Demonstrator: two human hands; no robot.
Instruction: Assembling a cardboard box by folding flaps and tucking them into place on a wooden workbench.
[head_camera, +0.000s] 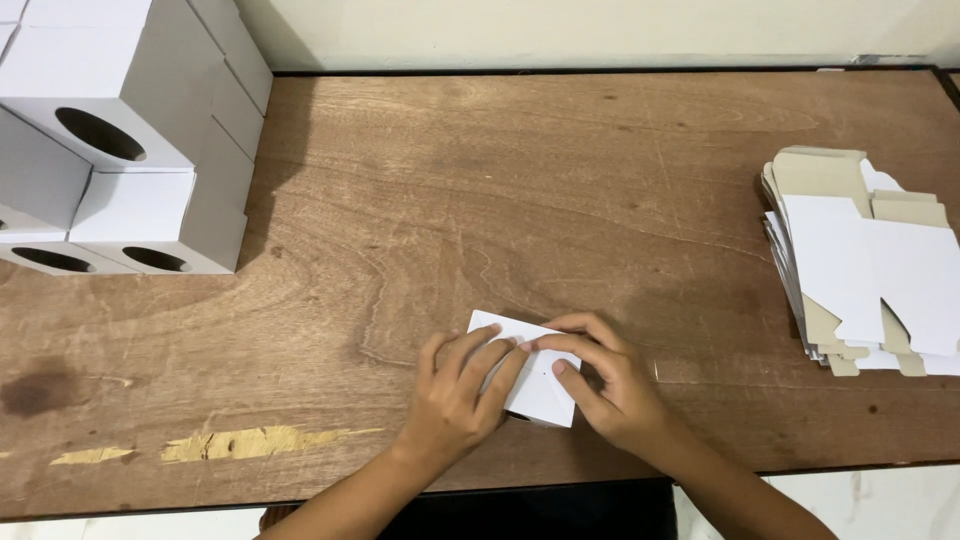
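Both hands press on a small white cardboard piece (535, 385) near the front edge of the wooden tabletop (520, 200): the left hand (455, 400) lies flat with fingers spread over it, while the right hand (610, 385) pinches its right side between thumb and fingers. Assembled white boxes (120, 140) with round openings are stacked at the back left corner; a pile of flat box blanks (865, 265) lies along the right edge.

We are extending both forearms forward from the lower edge of the view, converging toward the centre. We are laying the left hand (462, 392) palm down with its fingers (497, 360) stretched forward and slightly spread. We are curling the right hand (610, 385), fingers bent inward, thumb tucked beneath, fingertips meeting the left fingertips.
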